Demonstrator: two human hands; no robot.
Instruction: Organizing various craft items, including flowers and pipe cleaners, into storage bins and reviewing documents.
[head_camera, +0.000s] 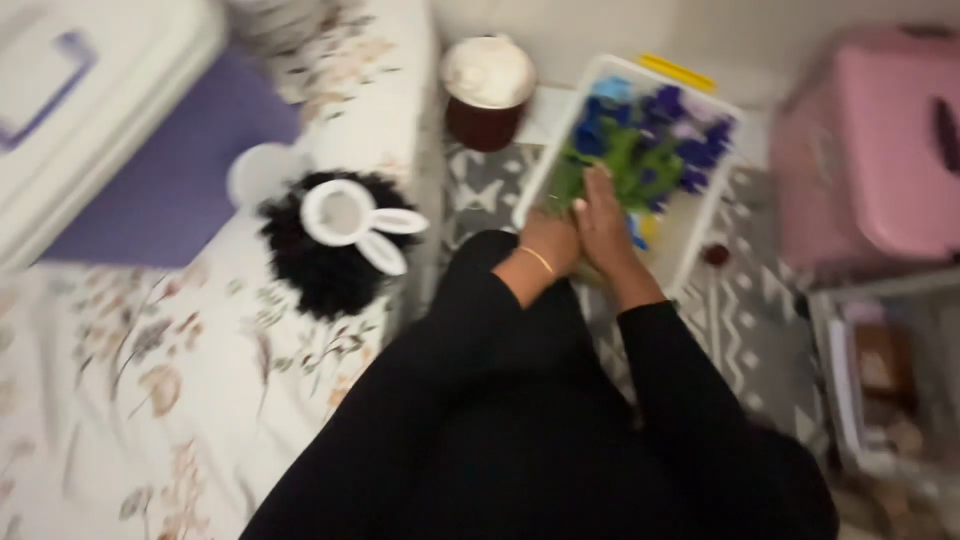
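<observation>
Grasping a blurred bunch of blue-purple flowers (640, 140) with green stems, both hands, left hand (552, 243) and right hand (603, 222), close around it.

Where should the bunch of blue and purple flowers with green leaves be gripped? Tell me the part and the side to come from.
Grip the bunch of blue and purple flowers with green leaves low on its green stems, coming from the near open side of the white rectangular plastic tray. The blooms spread wide at the far end, while the stems gather near the left hand and right hand, which are already there. The picture is blurred, so finger contact is unclear.
</observation>
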